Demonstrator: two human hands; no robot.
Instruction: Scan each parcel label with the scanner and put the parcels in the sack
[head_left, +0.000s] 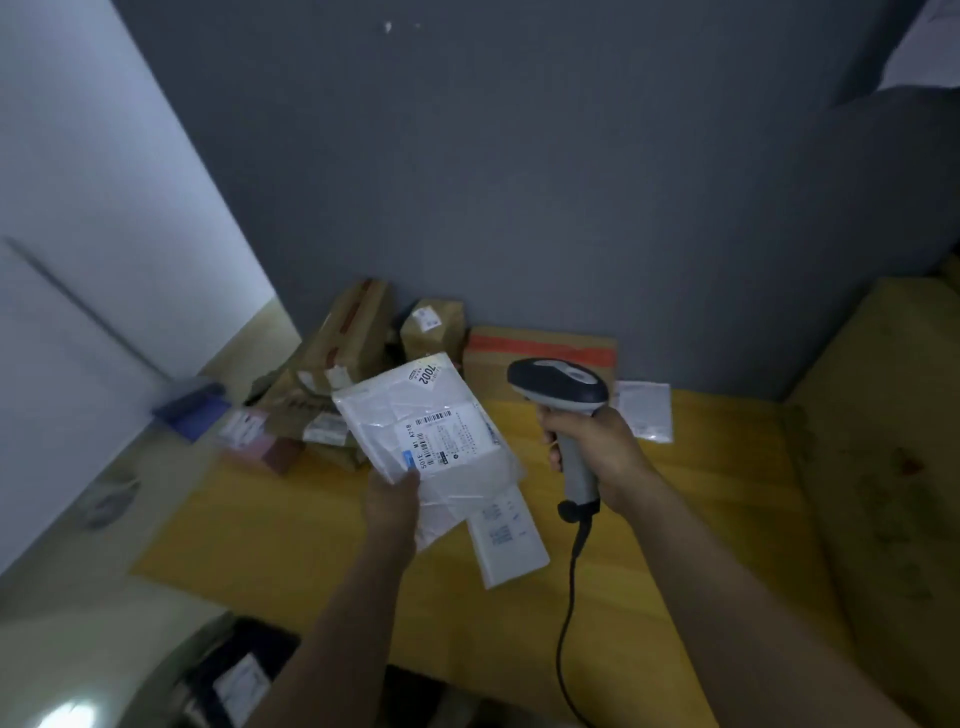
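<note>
My left hand (392, 501) holds a white plastic mailer parcel (410, 410) up by its lower edge, with its printed label (444, 436) facing me. My right hand (592, 447) grips the handle of a grey and black corded barcode scanner (558, 382), whose head sits just right of the parcel and level with it. A second white parcel (506, 535) lies flat on the yellow table (291, 525) under the held one. The open sack (228, 675) shows at the bottom left with a labelled parcel inside.
Several brown cardboard boxes (353, 343) and a flat carton (540, 358) are piled at the table's back against the grey wall. A thin white mailer (644, 410) lies behind the scanner. A pink parcel (260, 441) sits at the left. The scanner cable (569, 597) hangs toward me.
</note>
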